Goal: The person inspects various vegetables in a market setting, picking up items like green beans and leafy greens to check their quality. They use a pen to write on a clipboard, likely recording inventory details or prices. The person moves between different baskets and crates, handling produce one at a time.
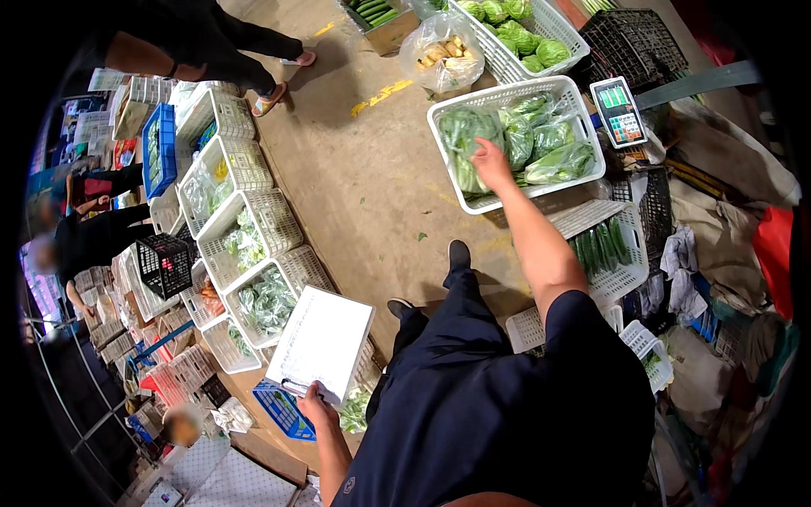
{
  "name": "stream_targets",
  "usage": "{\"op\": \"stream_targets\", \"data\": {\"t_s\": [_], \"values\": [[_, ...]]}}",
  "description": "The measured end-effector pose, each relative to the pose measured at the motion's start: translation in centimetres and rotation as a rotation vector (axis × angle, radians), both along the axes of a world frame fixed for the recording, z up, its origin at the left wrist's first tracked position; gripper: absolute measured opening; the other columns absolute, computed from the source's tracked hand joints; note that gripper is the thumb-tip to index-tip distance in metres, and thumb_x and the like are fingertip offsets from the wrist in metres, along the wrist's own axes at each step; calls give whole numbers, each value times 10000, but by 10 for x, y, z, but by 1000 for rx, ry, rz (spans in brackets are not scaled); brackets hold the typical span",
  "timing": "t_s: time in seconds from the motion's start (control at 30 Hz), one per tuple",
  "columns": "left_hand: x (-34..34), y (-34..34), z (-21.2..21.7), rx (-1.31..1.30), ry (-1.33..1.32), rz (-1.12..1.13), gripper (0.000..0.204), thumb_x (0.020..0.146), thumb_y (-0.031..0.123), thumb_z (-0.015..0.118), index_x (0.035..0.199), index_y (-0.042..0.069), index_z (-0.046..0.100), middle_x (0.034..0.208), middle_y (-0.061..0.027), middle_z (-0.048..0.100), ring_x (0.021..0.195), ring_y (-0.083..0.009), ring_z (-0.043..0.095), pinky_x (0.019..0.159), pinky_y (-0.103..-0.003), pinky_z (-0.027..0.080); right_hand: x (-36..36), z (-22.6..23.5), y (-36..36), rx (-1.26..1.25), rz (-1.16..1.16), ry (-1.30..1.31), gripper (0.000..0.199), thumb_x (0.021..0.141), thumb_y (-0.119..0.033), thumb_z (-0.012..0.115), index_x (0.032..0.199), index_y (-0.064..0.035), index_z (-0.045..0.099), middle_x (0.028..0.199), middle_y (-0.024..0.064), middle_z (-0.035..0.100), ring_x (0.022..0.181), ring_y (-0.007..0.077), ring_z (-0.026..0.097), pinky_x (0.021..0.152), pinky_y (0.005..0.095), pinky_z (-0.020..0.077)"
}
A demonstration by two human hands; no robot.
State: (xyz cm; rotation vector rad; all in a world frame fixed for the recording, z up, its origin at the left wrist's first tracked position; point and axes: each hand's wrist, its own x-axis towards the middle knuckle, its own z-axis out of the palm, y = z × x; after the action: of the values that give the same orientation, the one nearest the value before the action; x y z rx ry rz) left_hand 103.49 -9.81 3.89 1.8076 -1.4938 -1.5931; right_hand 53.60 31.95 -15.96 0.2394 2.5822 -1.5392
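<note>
My left hand (318, 407) grips the bottom edge of a clipboard (311, 391) bearing a white sheet of paper (323, 342) with rows of writing. Ahead on the right, a white plastic basket (517, 87) holds several clear bags of leafy greens (553, 162). My right hand (492, 165) reaches over this basket, its fingers apart, at the bag of greens (461, 139) on the left side. Whether the fingertips touch the plastic I cannot tell. Nothing shows in that hand.
A weighing-scale display (618, 111) stands right of the basket. Beyond are a bag of pale roots (443, 55) and a crate of lettuces (583, 46). Cucumbers (601, 251) lie nearer. White crates (245, 237) line the left; a person in dark trousers (253, 38) walks at upper left.
</note>
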Motion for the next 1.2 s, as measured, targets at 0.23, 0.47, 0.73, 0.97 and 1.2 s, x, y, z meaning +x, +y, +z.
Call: {"op": "stream_targets", "data": {"t_s": [0.23, 0.47, 0.73, 0.97, 1.2], "values": [[-35, 2, -6, 112, 266, 46, 251, 862, -50, 575, 1106, -34, 517, 985, -102, 608, 872, -189, 612, 800, -333, 508, 118, -3, -68, -90, 402, -205, 312, 880, -133, 652, 1182, -53, 653, 890, 63, 697, 808, 157, 643, 743, 312, 519], [-129, 54, 51, 410, 435, -24, 475, 926, 116, 518, 1379, -22, 479, 1304, -160, 611, 1158, -308, 615, 987, -418, 511, 240, 130, -139, -325, 819, -202, 566, 884, -207, 631, 1411, -94, 461, 941, 96, 712, 838, 262, 685, 756, 374, 533], [-168, 70, 79, 522, 580, -265, 373, 922, 123, 546, 1264, -25, 571, 1178, -134, 670, 1061, -281, 651, 957, -412, 521, 252, 170, -193, -187, 859, 416, 301, 923, -315, 589, 1113, -97, 675, 1058, 164, 702, 943, 356, 656, 826, 444, 520], [-150, 68, 75, 642, 585, -332, 346, 910, 92, 578, 1232, -35, 582, 1130, -120, 684, 1021, -266, 663, 929, -408, 533, 257, 244, -184, -52, 772, 243, 464, 941, -370, 549, 1311, -97, 609, 1354, 156, 589, 1174, 339, 577, 999, 401, 454], [-155, 80, 80, 718, 566, -436, 446, 883, 52, 602, 1306, -45, 497, 1191, -143, 652, 1059, -283, 646, 944, -416, 521, 253, 209, -147, -105, 669, 319, 453, 986, -363, 475, 1292, -52, 598, 1258, 144, 600, 1107, 296, 581, 968, 385, 459]]}}
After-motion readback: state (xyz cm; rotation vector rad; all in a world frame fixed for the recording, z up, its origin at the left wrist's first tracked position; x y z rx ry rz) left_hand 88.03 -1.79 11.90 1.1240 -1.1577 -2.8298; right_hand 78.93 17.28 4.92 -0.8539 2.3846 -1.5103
